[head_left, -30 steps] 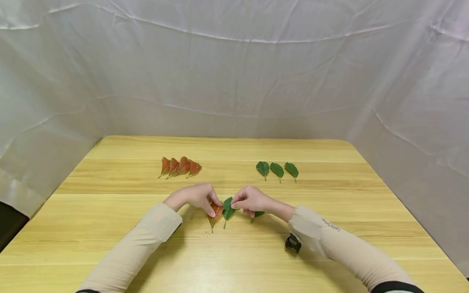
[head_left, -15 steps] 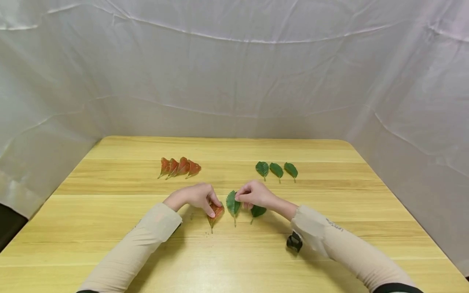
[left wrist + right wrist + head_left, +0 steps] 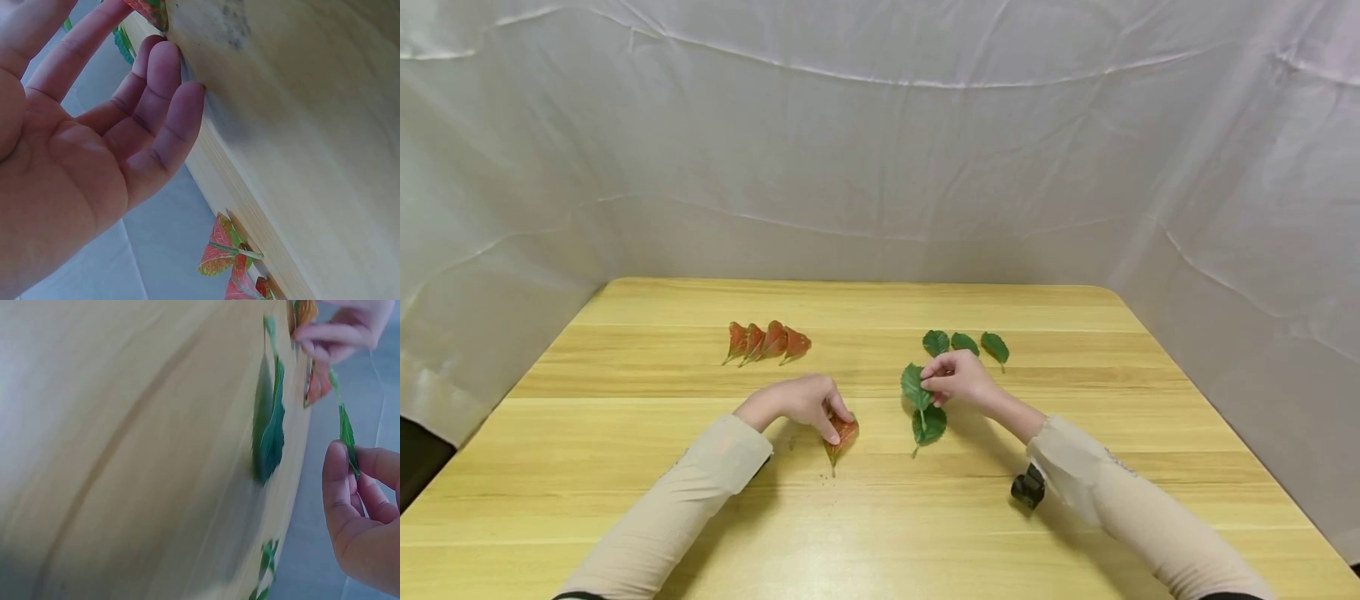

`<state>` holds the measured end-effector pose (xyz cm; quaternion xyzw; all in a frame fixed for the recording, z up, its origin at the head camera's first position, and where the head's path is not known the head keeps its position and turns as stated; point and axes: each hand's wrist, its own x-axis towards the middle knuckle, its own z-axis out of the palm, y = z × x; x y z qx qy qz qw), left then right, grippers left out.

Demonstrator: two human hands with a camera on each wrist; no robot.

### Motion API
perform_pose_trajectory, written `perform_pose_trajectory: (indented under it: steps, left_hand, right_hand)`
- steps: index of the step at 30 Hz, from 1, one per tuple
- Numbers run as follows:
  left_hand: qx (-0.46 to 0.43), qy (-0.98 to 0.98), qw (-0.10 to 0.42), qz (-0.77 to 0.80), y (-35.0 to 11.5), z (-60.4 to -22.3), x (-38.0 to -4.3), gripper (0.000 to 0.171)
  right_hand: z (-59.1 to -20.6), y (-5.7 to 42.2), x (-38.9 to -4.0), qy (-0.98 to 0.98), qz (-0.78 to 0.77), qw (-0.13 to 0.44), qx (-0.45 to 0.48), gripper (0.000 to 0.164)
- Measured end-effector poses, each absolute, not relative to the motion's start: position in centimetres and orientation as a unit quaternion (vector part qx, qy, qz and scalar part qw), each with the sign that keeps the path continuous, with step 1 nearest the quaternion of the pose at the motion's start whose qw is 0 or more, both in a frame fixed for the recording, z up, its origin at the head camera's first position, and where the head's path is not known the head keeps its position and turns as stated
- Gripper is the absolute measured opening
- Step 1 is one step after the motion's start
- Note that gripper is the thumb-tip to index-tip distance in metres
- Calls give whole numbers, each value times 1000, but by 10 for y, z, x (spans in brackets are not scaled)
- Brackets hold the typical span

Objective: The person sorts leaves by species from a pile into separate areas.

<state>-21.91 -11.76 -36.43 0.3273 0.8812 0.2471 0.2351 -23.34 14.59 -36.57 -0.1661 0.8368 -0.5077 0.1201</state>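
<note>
Between thumb and fingertips, my right hand point(image 3: 961, 379) pinches a green leaf point(image 3: 914, 387) with its stem hanging down. The right wrist view shows this held leaf point(image 3: 347, 434) edge-on, raised off the wood. A second green leaf point(image 3: 931, 427) lies on the table just below, partly overlapped by the held one in the head view. My left hand point(image 3: 808, 406) pinches a red leaf point(image 3: 844, 433) low at the table's middle, its stem pointing toward me. In the left wrist view only a corner of that red leaf point(image 3: 150, 11) shows; the other fingers are loosely bent.
At the back left, several red leaves point(image 3: 775, 340) lie overlapping in a row on the wooden table point(image 3: 625, 467). Three green leaves point(image 3: 995, 346) lie at the back right, the middle one partly behind my right hand. A pale cloth point(image 3: 880, 167) hangs around the table.
My right hand has moved right and away from me, carrying the green leaf from beside the red leaf to above the second green leaf. The left hand stays in place.
</note>
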Motion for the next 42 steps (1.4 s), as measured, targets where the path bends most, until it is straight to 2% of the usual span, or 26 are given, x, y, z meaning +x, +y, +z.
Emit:
perform_pose_trajectory:
  steps: [12, 23, 33, 42]
  left_hand:
    - [321, 884, 236, 243, -117, -363, -218, 32]
    - [325, 880, 239, 252, -117, -363, -218, 32]
    - [326, 878, 239, 257, -117, -363, -217, 32]
    - [327, 878, 238, 255, -117, -363, -217, 33]
  right_hand:
    - [-364, 180, -244, 842, -518, 104, -108, 15]
    - [-370, 193, -248, 853, -498, 136, -70, 17]
    - [-378, 195, -247, 857, -487, 156, -66, 18]
    - [-380, 196, -247, 892, -422, 120, -107, 16]
